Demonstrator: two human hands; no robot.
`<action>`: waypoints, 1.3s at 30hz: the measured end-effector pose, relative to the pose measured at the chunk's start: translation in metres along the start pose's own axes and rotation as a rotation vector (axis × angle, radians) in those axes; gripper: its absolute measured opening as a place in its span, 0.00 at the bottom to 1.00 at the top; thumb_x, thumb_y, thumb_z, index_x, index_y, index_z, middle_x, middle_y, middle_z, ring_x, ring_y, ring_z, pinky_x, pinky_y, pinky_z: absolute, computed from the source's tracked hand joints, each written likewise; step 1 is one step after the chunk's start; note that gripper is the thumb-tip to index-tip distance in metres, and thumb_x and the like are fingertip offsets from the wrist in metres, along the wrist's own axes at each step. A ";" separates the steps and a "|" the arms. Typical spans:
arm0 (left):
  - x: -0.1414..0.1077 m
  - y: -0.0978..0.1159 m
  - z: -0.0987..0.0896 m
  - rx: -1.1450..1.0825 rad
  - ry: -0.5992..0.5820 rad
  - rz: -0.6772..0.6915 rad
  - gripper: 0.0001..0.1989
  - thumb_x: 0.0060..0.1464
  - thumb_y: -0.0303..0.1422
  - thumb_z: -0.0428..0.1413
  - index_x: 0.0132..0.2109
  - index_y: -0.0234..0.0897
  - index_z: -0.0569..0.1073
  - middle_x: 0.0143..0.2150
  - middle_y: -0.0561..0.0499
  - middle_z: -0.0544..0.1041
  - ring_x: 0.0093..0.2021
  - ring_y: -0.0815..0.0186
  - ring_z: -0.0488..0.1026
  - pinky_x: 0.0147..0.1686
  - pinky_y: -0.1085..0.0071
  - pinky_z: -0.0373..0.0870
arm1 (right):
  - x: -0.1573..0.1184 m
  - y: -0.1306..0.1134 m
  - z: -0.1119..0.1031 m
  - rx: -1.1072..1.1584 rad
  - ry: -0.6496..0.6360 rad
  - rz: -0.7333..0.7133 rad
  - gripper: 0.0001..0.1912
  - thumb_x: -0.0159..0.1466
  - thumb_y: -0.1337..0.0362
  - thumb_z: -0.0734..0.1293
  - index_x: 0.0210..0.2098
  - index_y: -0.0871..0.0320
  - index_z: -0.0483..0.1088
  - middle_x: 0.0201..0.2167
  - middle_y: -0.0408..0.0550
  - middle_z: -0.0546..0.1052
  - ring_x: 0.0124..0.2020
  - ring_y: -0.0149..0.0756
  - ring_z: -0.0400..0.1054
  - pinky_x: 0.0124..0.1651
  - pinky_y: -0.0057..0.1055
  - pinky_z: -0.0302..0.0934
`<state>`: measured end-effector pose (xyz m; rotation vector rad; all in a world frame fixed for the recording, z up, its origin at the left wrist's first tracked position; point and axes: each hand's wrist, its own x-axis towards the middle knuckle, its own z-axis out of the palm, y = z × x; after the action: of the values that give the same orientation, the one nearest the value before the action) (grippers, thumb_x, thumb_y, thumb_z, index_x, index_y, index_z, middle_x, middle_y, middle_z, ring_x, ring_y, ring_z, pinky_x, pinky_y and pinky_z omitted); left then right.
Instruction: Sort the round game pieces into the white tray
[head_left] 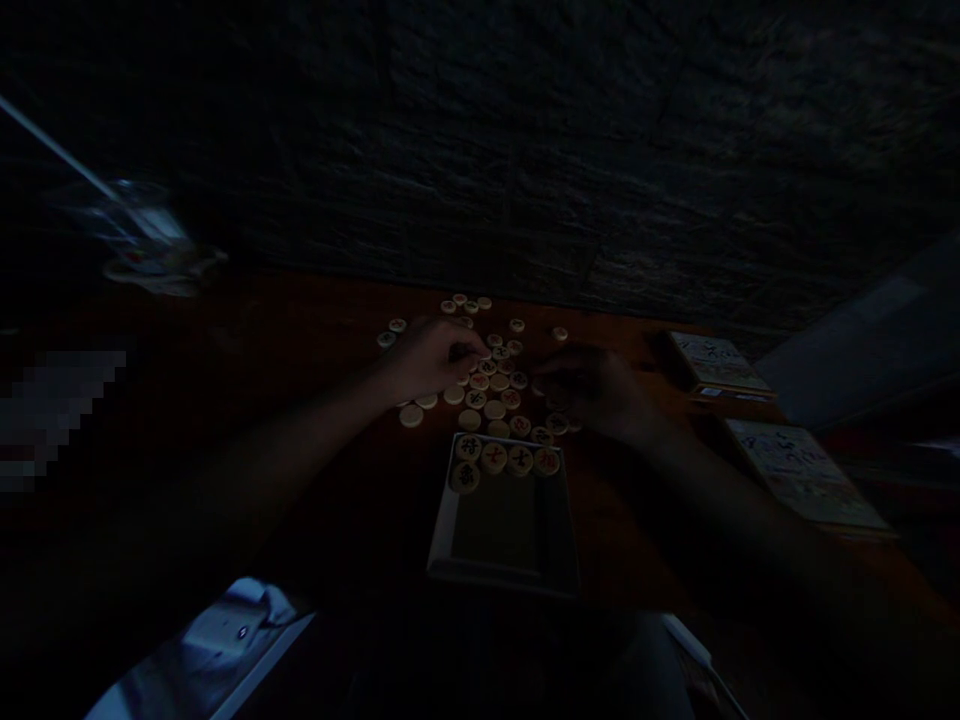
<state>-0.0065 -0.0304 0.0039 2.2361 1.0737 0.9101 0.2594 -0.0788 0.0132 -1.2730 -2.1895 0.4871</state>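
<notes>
Dark, rough stone wall [517, 150] fills the far side of the scene, and a reddish-brown wooden table [292, 330] runs along its foot in very dim light. Two flat, printed boxes lie on the right of the table: the far box [718, 364] and, nearer, a second box [810, 475]. Near the middle sits a shallow open tray [495, 530], pale-rimmed. At the far left stands a clear vessel [146, 235], with a thin pale stick slanting across it.

Both hands reach over the table from the near side, beyond the tray. On the left, the left hand [427, 362] curls above the pieces, thumb and forefinger drawn close together just over the middle of the group; whether a piece is pinched there I cannot tell. On the right, the right hand [596, 390] is sunk in shadow beside the group's right edge, its fingers pointing left; I cannot tell whether it grips anything.

Round Chinese chess pieces [499, 382] lie loose between and around the hands, some showing red or black characters, others blank. Several sit farther off, beyond the left hand. Five tray pieces [494, 458] occupy the tray's far end: four in a row, alternating black and red from the left, and a black one nearer, on the left.
</notes>
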 end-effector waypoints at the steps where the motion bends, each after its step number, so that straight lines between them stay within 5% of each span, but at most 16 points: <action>1: 0.000 0.001 -0.001 -0.012 0.011 -0.010 0.09 0.51 0.29 0.63 0.39 0.44 0.85 0.37 0.51 0.84 0.37 0.61 0.78 0.42 0.65 0.68 | 0.000 0.000 0.000 0.002 0.006 -0.010 0.10 0.63 0.66 0.70 0.41 0.56 0.83 0.40 0.49 0.85 0.37 0.39 0.80 0.38 0.31 0.71; 14: 0.000 0.001 0.001 -0.038 0.008 0.002 0.08 0.51 0.30 0.63 0.38 0.44 0.85 0.37 0.49 0.84 0.38 0.60 0.79 0.42 0.64 0.68 | -0.001 -0.007 0.001 0.069 -0.044 -0.010 0.11 0.64 0.67 0.68 0.43 0.58 0.81 0.42 0.50 0.85 0.40 0.40 0.81 0.42 0.34 0.73; 32: -0.001 0.002 0.001 0.206 -0.047 0.084 0.11 0.58 0.32 0.58 0.45 0.39 0.83 0.43 0.49 0.85 0.42 0.61 0.82 0.41 0.66 0.73 | -0.001 -0.004 0.005 0.061 -0.048 -0.050 0.09 0.66 0.64 0.69 0.41 0.55 0.82 0.40 0.48 0.85 0.37 0.39 0.80 0.38 0.32 0.71; 39: -0.002 0.006 0.002 0.197 -0.107 0.140 0.12 0.55 0.29 0.59 0.46 0.39 0.83 0.43 0.48 0.85 0.42 0.61 0.81 0.43 0.65 0.73 | -0.002 -0.008 0.006 0.223 -0.057 0.052 0.11 0.66 0.60 0.69 0.42 0.56 0.82 0.37 0.49 0.85 0.35 0.39 0.80 0.35 0.31 0.72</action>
<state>-0.0032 -0.0354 0.0058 2.5177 1.0066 0.7582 0.2509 -0.0840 0.0121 -1.2099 -2.0842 0.7745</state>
